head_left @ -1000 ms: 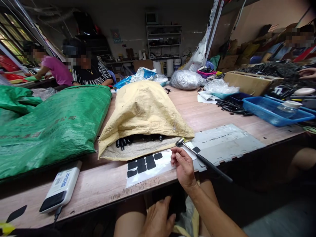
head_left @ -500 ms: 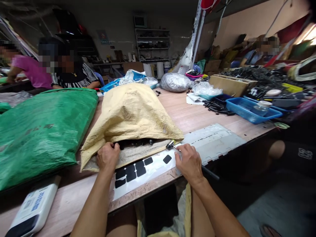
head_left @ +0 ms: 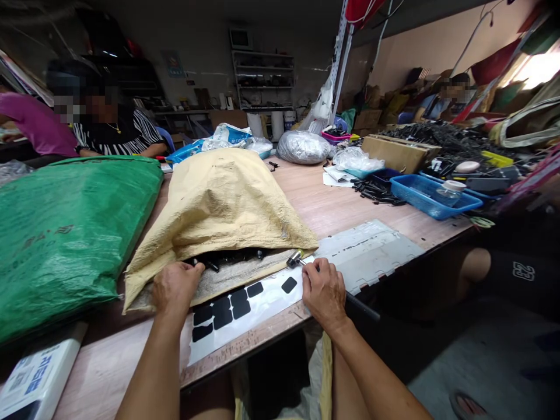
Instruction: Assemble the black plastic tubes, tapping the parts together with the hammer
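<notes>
At the mouth of the yellow woven sack, my left hand is closed, thumb and fingers pressed together. Small black parts show right beside its fingertips; what the fingers hold, if anything, is hidden. More dark pieces lie inside the sack's opening. My right hand is wrapped round a rod with a black-and-silver head and a dark handle, held across the table's front edge. Between my hands lies a white sheet bearing black rounded-square stickers.
A full green sack and a white box lie left. At right are a grey plate, a blue tray with a jar, and piled black parts. An open sack is below the table edge. Co-workers sit beyond.
The whole view has shifted slightly. My left hand has drawn back a little from the sack's opening, and a black part now shows beside its fingertips. My right hand keeps hold of the rod.
</notes>
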The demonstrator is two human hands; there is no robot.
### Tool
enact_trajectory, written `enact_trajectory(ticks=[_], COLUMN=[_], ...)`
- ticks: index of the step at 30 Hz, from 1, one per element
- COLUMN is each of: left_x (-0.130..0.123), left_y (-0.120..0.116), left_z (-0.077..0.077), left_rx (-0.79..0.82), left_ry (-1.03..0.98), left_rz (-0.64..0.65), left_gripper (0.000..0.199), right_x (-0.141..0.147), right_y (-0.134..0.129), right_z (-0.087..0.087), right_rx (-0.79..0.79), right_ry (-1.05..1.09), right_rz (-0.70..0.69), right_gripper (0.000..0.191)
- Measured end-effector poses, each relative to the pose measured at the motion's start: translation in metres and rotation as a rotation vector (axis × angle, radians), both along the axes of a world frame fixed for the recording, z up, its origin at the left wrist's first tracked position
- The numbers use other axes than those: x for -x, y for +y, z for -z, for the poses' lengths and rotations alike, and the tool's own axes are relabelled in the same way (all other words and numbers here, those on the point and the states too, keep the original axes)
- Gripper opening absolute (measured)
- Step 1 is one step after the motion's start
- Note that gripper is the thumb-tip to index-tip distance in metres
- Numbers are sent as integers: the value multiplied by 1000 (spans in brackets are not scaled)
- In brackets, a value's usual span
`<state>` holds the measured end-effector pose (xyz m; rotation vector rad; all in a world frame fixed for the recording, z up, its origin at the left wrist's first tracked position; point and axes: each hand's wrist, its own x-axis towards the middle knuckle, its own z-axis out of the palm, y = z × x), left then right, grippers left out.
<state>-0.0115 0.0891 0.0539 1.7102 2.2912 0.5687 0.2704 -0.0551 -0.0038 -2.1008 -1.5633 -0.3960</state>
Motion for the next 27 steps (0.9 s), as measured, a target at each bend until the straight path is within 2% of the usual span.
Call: enact_trajectory(ticks=[3, 6, 9, 13, 17, 22, 27], left_x=[-2, -9, -19, -32, -42, -46, -44], left_y=[-41, -78, -95, -95, -91, -90, -91], left_z=[-5, 2, 14, 22, 33, 48, 47], left_rx=[129, 209, 169, 7, -132, -172, -124], left_ry=[81, 12, -10, -65, -185, -272, -297], left_rz=[69, 307, 563, 709, 778, 772, 796], left_gripper=[31, 26, 16, 10, 19, 12, 17], right_x=[0, 0, 0, -4, -13, -21, -3], right_y=[0, 1, 0, -1, 1, 4, -19], right_z=[1, 2, 2, 1, 3, -4, -24], right_rx=[2, -1, 16, 22, -1, 141, 63], right_ry=[-3, -3, 10, 45, 107, 33, 156], right_rz=[0, 2, 0, -25, -1, 43, -41], right_gripper=[7, 7, 8, 8, 26, 7, 10])
